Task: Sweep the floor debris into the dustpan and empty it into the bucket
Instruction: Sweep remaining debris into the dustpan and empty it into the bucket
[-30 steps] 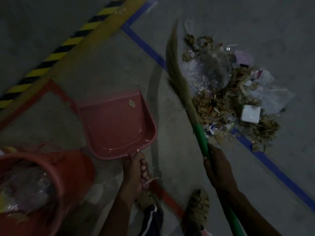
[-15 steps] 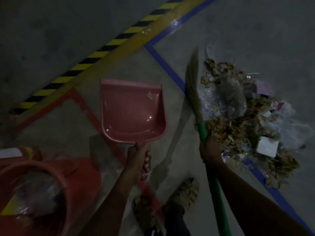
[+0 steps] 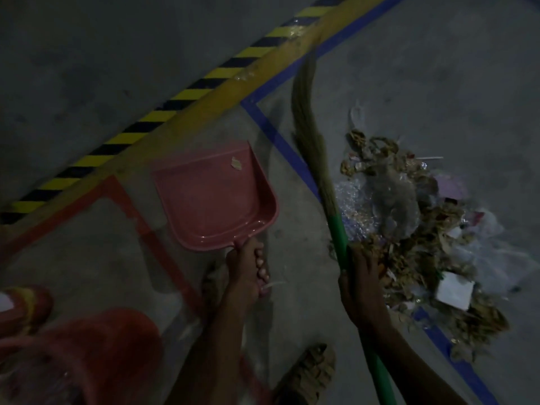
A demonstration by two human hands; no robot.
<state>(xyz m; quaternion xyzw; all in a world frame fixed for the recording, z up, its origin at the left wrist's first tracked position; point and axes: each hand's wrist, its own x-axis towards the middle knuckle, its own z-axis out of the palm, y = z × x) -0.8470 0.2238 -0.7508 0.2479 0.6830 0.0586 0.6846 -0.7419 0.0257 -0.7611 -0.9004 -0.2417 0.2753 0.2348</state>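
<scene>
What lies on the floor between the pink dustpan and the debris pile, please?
In the head view, the broom stands between the dustpan and the debris pile, with a blue tape line on the concrete beneath.

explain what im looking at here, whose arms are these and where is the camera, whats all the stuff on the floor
There is no machine here. The single picture comes from a camera worn on a person's head, looking down at their own two arms and a concrete floor marked with coloured tape lines.

The left hand grips the handle of a pink dustpan, which is almost empty, with one small scrap in it. The right hand grips the green handle of a grass broom, whose bristles point away from the person.

To the right of the broom lies a debris pile: dry leaves, clear plastic and bits of paper. At the lower left is a red bucket where the sweepings go. A sandalled foot shows at the bottom edge.
</scene>
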